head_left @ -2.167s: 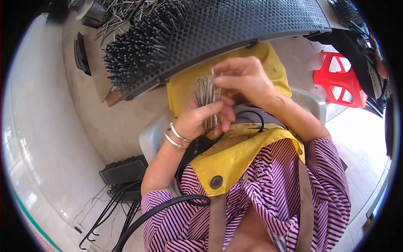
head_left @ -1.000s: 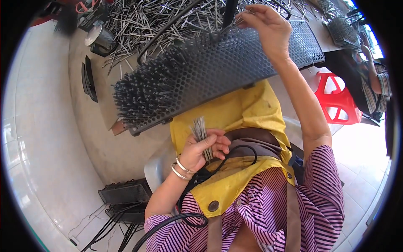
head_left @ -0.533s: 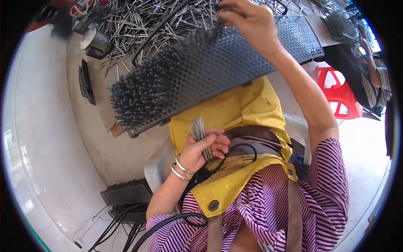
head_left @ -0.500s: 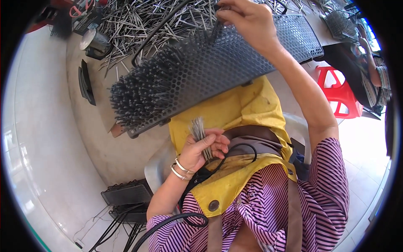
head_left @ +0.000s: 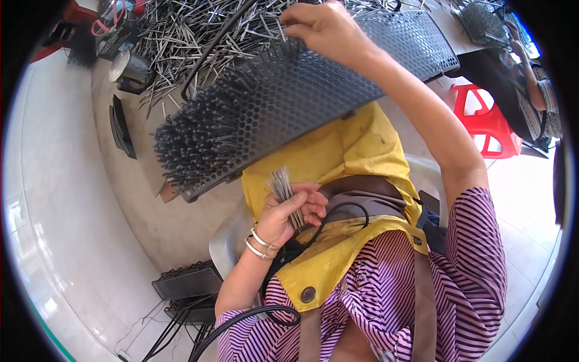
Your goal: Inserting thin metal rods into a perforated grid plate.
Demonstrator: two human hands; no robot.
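Note:
My left hand (head_left: 282, 216), with two bracelets at the wrist, is closed around a bundle of thin grey strips (head_left: 282, 182) above my lap. A long dark perforated rack (head_left: 313, 90) slants across the front of me. Dark thin strips (head_left: 202, 123) stand packed upright in the holes of its left part, while the holes to the right show bare. Over the rack's far edge, my right hand (head_left: 329, 33) has thumb and fingers pinched together; whatever they hold is too small to make out. Several strips (head_left: 289, 49) stand just below those fingertips.
A heap of loose strips (head_left: 181, 42) covers the table behind the rack. A metal mug (head_left: 128, 71) stands left of it, near a flat dark piece (head_left: 122, 128). Dark racks (head_left: 188, 280) sit lower left. A red stool (head_left: 485, 123) and another person's arm (head_left: 531, 78) are at right.
My right hand has moved left and slightly up along the rack's far edge. The left hand keeps its bundle in nearly the same place. The view has shifted a little.

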